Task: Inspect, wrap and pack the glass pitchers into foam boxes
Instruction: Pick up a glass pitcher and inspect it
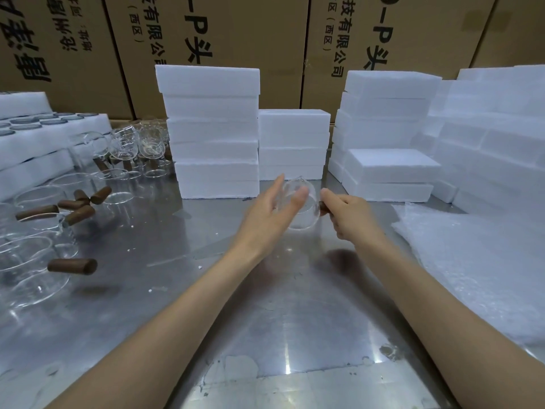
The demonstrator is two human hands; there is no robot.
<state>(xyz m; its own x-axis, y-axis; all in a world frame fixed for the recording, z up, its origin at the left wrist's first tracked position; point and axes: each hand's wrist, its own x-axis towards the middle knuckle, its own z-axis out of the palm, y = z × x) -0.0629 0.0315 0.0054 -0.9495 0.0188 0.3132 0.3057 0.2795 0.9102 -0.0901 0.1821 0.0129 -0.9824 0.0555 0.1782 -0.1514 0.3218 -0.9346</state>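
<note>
One glass pitcher (303,206) is up in the air above the counter (265,290), just in front of the foam boxes (215,134). The right hand (346,212) pinches its brown handle with curled fingers. The left hand (271,214) is spread wide, with straight fingers against the glass side.

The glass is smooth, and only the small handle is gripped. If the pitcher turns too fast, it could slip and hit the hard metal counter and crack. Many more pitchers (38,231) sit far left of the foam boxes. The bubble wrap (472,261) lies to their right.
</note>
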